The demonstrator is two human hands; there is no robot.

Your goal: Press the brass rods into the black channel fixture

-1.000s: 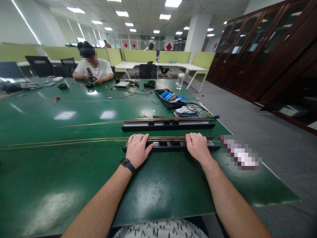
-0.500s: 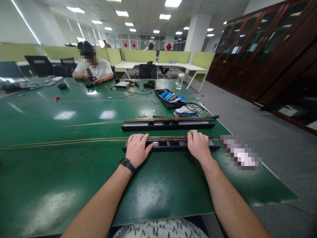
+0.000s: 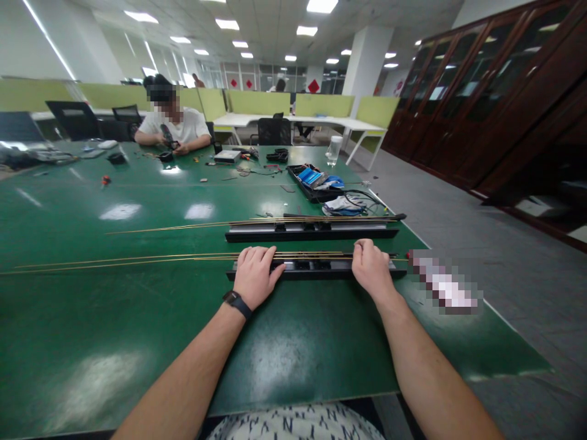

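Thin gold rods [image 3: 137, 259] lie along a long black rail-like housing [image 3: 316, 274] in front of me and stretch far past its left end. My left hand [image 3: 254, 275] is curled over the left part of the housing and the rods, thumb resting along the near side. Toward the right end, my right hand [image 3: 372, 269] has its fingers closed at the rods; its grip point is partly hidden. Just beyond lies a second black housing [image 3: 321, 235] of the same kind, with more gold rods [image 3: 192, 227] across it.
A black tray [image 3: 316, 194] with blue parts, a glove [image 3: 343, 206] and a clear cup [image 3: 334, 151] stand farther back. A pixelated object [image 3: 443, 284] lies near the right table edge. Across the green table [image 3: 114, 330] sits a person [image 3: 172, 125] handling a dark device.
My right hand has shifted slightly to the right. The left end of one gold rod has also moved right. My left hand stays in place.
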